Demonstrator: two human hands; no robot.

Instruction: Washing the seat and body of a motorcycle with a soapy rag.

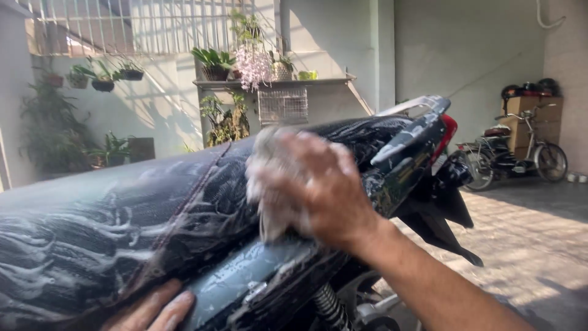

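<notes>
Stretching across most of the frame, a black motorbike seat (122,227) lay streaked with white soap foam, its dark side panel (257,276) wet below and the red tail light (449,132) and silver grab rail (416,104) at the rear. Behind it stood a pale wall and a concrete shelf (275,81) carrying pots (215,72) filled with green plants, one trailing pale pink flowers (252,66); more pots (103,84) with leafy plants hung along the wall to the left. A wire basket (283,106) hung under the shelf, its contents impossible to make out. A bicycle (511,153) was parked near stacked cardboard boxes (534,119) with dark helmets on top. The person's right hand (312,187), blurred and lathered, pressed a foamy sponge or cloth (269,184) against the seat, fingers curled over it. The left hand (153,309) rested flat and open on the seat's lower edge, holding nothing
</notes>
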